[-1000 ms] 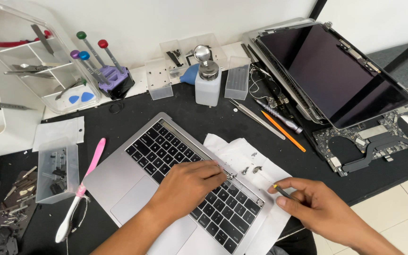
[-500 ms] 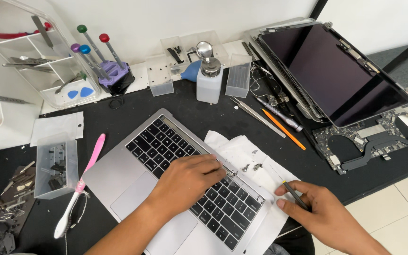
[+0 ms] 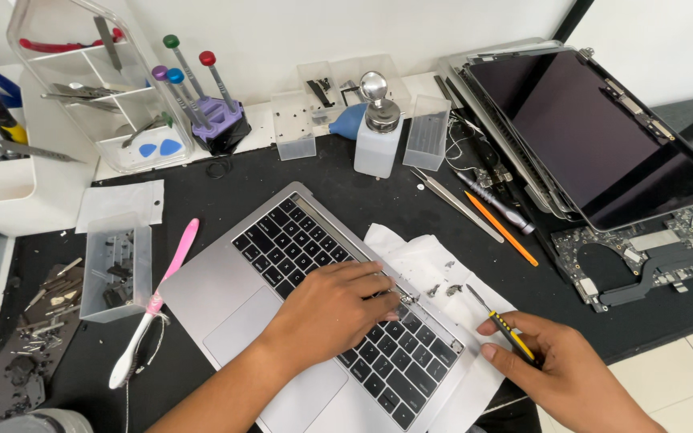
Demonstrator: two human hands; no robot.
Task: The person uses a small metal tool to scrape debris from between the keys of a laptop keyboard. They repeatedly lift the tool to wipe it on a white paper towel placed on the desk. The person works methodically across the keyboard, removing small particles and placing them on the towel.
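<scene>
Pinched between the fingers of my right hand is a small yellow-and-black screwdriver, tip up, just right of the silver laptop base; my left hand lies flat on its keyboard, fingers loosely spread near the hinge edge, gripping nothing. Under the laptop I see a black mat; behind it a white pump bottle against a white wall; to its right a detached screen, then pale floor tile.
</scene>
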